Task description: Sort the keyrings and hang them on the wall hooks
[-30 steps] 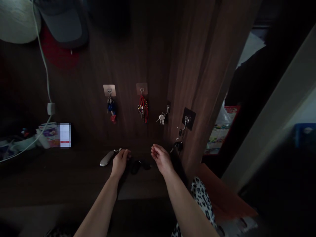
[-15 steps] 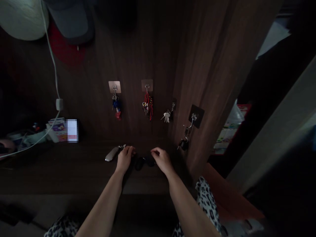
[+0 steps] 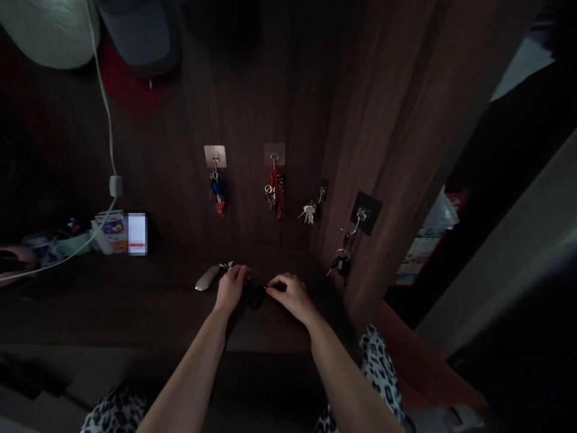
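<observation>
My left hand (image 3: 231,288) rests on a dark wooden shelf (image 3: 135,307), fingers curled over something I cannot make out, right beside a silver key fob (image 3: 208,279). My right hand (image 3: 289,294) lies palm down with fingers pinched on a small black object (image 3: 259,296) between the two hands; the dim light hides what it is. On the wood panel above hang several key bunches on hooks: a blue-and-red one (image 3: 217,191), a red one (image 3: 274,193), a silver one (image 3: 309,211) and a dark one (image 3: 341,260).
A white cable (image 3: 104,102) runs down the panel at left to a plug (image 3: 115,186). Small boxes and clutter (image 3: 112,231) sit on the shelf at far left. Hats (image 3: 135,33) hang top left. A doorway opening lies to the right.
My right hand turned palm down and closed onto the black object on the shelf. My left hand stayed by the silver fob. The view shifted slightly.
</observation>
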The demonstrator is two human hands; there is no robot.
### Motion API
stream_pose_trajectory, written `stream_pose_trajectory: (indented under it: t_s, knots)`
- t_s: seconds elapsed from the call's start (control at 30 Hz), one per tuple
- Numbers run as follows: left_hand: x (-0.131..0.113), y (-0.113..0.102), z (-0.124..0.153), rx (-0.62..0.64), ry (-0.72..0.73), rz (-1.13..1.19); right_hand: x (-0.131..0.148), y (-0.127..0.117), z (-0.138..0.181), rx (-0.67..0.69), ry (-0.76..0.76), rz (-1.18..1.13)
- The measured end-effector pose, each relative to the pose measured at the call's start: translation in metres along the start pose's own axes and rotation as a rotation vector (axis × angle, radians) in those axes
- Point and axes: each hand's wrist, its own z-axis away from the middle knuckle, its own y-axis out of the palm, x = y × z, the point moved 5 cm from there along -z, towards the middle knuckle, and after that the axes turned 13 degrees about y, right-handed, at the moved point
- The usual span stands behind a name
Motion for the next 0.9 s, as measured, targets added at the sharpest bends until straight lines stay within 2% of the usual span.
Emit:
stream_pose_trajectory:
  t_s: [0.23,0.5,0.73,0.9]
  knots:
    - [0.000,0.003,0.000,0.045,-0.004,0.015,-0.003,0.003,-0.001,-0.018,-0.034,-0.107]
    - [-0.023,0.011,0.004,0.192,0.144,0.113,0.004,-0.003,-0.007,0.031,-0.045,-0.274]
    - [-0.025,0.012,0.005,0.182,0.163,0.132,0.009,-0.001,-0.004,0.091,-0.012,-0.403]
    - [-0.031,0.013,0.006,0.192,0.129,0.241,0.011,0.000,-0.004,0.107,0.056,-0.521]
